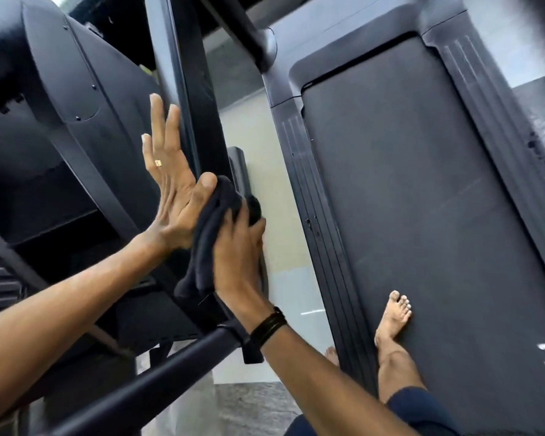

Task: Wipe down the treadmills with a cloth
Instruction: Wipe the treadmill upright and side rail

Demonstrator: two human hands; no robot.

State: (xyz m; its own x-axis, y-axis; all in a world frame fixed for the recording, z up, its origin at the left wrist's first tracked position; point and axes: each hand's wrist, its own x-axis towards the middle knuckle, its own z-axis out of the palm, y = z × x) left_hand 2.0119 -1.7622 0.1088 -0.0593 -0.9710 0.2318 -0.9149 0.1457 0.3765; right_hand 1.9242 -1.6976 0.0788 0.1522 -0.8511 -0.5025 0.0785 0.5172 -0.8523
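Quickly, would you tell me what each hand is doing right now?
Left hand: open, fingers straight, flat against the treadmill upright.
Right hand: gripping the dark cloth.

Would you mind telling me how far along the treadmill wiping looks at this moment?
Finished areas cannot be told apart; nothing shows wipe marks. In hand: the right hand grips a dark folded cloth against the black upright post of the treadmill, while the left hand rests flat beside it. Left, apparently: the grey running belt, where a bare foot stands, and its ribbed side rails.
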